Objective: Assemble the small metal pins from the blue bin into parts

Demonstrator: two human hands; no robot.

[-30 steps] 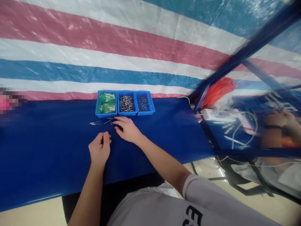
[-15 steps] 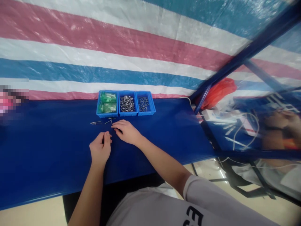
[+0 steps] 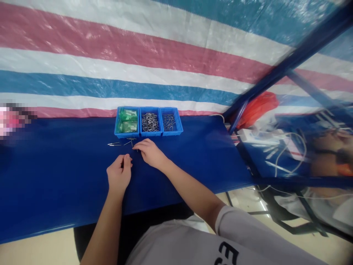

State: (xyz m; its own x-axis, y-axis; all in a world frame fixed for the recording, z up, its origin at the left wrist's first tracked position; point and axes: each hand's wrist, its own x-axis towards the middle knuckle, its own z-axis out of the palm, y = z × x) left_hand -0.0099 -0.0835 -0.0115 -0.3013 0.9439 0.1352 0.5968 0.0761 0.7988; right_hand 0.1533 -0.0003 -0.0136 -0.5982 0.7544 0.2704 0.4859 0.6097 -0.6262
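My left hand (image 3: pixel 119 173) is closed above the blue table, thumb pressed against the curled fingers; whatever may be in it is hidden. To its upper right, my right hand (image 3: pixel 150 152) reaches left with its fingers stretched out and pointing down. Its fingertips are close to a few loose thin metal pins (image 3: pixel 131 142) on the tabletop; whether they touch one I cannot tell. Further left lie a couple more metal pins (image 3: pixel 114 144). Just behind the hands stand joined blue bins: one with green-tinted plastic packets (image 3: pixel 128 121), one heaped with metal pins (image 3: pixel 150 122), one with fewer pins (image 3: pixel 168 122).
The blue table (image 3: pixel 68 176) runs along a striped plastic sheet (image 3: pixel 110 59). At the right is a blue metal frame (image 3: pixel 284 59). Beyond it are a red plastic bag (image 3: pixel 259 108), white cables, and another person's blurred hands (image 3: pixel 336 141).
The view has shifted very slightly. My right hand's fingers have drawn a little to the right, away from the loose pins; my left hand keeps its closed pose.
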